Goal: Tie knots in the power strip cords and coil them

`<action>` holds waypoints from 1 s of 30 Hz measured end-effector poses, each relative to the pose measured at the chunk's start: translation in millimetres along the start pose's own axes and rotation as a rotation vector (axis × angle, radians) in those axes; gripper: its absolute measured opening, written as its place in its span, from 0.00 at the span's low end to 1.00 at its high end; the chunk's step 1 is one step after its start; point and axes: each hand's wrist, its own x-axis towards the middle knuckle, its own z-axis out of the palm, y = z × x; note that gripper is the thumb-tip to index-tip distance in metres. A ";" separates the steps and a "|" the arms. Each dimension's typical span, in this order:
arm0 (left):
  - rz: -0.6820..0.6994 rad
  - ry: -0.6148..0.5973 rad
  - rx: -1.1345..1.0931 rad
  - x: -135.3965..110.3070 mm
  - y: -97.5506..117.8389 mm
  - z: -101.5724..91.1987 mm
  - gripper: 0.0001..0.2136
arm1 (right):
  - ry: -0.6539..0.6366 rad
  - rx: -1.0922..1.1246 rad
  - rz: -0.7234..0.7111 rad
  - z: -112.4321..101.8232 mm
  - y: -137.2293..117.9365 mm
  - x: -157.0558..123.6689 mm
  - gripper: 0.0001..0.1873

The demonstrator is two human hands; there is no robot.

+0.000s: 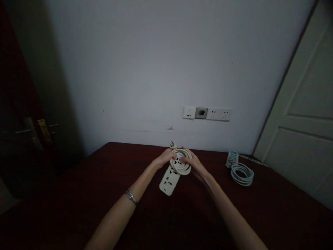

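A white power strip [169, 182] is held up over the dark red table, tilted with its sockets facing me. Its cord is wound into a coil [184, 171] that lies over the strip's upper end. My left hand [166, 157] is closed on the coil's left side, thumb inside the loop. On the right side, my right hand [194, 163] grips the coil and strip, its thumb pressing in from the front and its other fingers mostly hidden behind. The cord's plug [172, 144] sticks up above my left hand, prongs pointing away.
Another white power strip [232, 159] rests on the table [125, 184] at the right, with its coiled cord [242, 174] beside it. Wall sockets [219, 114] are set in the wall behind. Doors with handles stand at the left; a pale panelled door [307, 114] is at the right.
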 end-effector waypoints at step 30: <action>-0.294 0.396 -0.393 9.6 -27.7 4.6 0.13 | 0.226 -0.043 0.182 9.8 38.7 -4.1 0.21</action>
